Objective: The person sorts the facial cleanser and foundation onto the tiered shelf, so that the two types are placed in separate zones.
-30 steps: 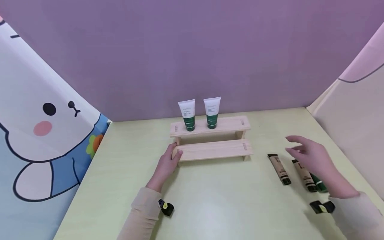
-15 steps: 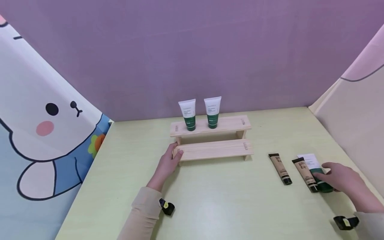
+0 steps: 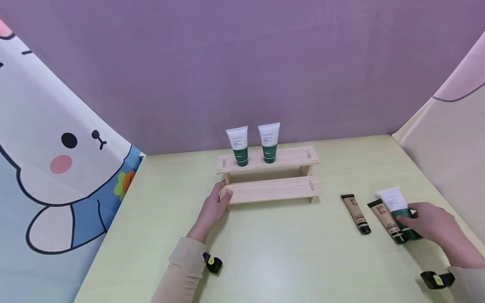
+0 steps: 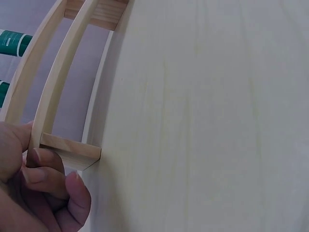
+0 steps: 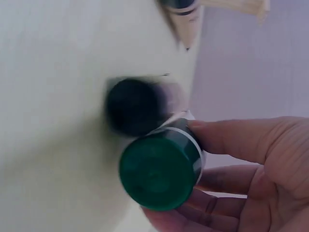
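white-green tube (image 3: 396, 204) is pinched in the right hand (image 3: 435, 221), left hand (image 3: 211, 209) gripping the wooden rack (image 3: 270, 190).

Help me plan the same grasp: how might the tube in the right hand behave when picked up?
The tube will probably give when squeezed, since its body flares to a flat-looking white end. It may rock on its round green cap, though that wide end should limit rolling.

The left arm (image 3: 179, 273) reaches forward, its left hand (image 3: 212, 208) gripping with curled fingers (image 4: 46, 179). The right arm (image 3: 467, 280) extends inward and up; its right hand (image 3: 433, 222) pinches, thumb (image 5: 236, 137) opposing bent fingers.
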Demonstrator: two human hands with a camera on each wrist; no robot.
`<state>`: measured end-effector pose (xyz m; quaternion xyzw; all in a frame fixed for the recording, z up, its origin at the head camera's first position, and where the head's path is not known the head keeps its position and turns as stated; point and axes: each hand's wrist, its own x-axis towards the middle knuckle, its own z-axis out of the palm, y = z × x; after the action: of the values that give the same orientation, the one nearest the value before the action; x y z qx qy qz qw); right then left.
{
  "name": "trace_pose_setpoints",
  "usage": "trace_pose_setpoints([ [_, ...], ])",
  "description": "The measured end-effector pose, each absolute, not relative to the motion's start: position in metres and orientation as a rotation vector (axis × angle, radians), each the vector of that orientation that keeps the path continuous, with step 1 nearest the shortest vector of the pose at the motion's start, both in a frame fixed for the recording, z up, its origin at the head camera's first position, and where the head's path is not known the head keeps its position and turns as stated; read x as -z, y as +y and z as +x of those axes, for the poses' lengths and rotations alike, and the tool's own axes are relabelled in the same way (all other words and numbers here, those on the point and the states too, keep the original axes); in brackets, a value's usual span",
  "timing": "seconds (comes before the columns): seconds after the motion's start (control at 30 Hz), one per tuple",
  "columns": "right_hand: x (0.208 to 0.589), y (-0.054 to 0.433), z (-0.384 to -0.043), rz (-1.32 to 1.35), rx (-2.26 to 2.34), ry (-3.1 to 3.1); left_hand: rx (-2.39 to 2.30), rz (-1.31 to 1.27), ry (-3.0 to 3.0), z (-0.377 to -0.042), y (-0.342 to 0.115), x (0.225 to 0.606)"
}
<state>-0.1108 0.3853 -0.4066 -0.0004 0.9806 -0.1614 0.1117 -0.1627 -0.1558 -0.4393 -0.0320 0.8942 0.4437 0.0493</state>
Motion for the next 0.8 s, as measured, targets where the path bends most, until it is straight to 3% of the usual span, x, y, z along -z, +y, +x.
trace_pose_setpoints([
  [0.8, 0.340, 0.243, -0.166, -0.290, 1.311, 3.013, -1.374, -0.095, 2.721, -0.161, -0.155, 0.440],
])
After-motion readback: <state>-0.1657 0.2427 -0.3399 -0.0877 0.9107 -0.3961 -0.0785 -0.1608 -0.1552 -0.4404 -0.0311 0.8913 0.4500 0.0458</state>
